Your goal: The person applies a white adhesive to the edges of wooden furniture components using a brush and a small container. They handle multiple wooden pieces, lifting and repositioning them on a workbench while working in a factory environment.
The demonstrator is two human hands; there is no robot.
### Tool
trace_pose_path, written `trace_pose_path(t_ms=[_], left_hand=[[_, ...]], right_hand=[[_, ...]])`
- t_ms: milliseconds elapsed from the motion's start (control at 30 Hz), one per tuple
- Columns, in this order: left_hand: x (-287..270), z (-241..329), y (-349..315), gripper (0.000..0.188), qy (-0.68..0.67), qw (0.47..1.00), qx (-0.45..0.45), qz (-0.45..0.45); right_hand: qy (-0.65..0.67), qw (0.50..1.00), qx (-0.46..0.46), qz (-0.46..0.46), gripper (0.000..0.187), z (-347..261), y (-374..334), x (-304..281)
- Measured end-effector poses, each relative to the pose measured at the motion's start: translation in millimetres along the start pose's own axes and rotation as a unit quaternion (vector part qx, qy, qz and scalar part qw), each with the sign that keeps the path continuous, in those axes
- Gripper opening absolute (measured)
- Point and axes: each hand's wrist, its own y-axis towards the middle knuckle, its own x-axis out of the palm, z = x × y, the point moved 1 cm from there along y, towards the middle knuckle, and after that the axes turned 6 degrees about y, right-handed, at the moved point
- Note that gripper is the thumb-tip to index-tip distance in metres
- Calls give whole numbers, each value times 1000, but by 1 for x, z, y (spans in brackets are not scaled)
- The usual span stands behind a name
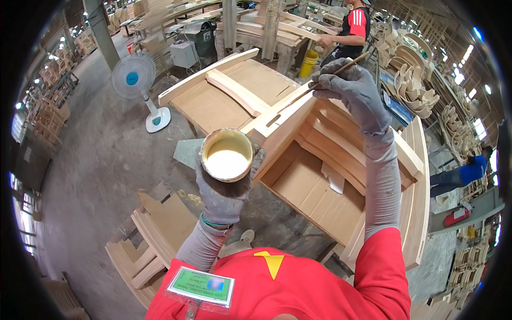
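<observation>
A worker's gloved left hand (pixel 224 194) cups a round pot (pixel 225 140) of cream-coloured liquid (pixel 229 164) on a workshop floor, its fingers wrapped around the sides, as I look on remotely through the head camera. The gloved right hand (pixel 349 90) is raised to the right, its fingers closed in a narrow pinch on a thin stick (pixel 352 63) that slants down to the left. The stick's lower end hangs by a slot (pixel 273 121) cut in a pale wooden frame (pixel 261 133); from here I cannot tell whether it touches the wood. The pot sits well below that end, just left of the frame's near corner. Inside the frame, curved rails run above a brown panel (pixel 312 200), where a pale scrap (pixel 334 178) lies. A second wooden frame (pixel 210 109) stands behind, near a white pedestal fan (pixel 133 77). Farther back, a co-worker in a black-and-red shirt (pixel 357 24) stands near a yellow bucket (pixel 308 64).
</observation>
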Motion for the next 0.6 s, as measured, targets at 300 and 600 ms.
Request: trace_pose_path(t_ms=[300, 600], left_hand=[[1, 0, 5, 43, 154, 987, 33, -13], [23, 11, 11, 47, 198, 979, -36, 37]], right_hand=[[20, 956, -188, 223, 17, 16, -64, -48], [-642, 632, -136, 412, 31, 89, -206, -182]])
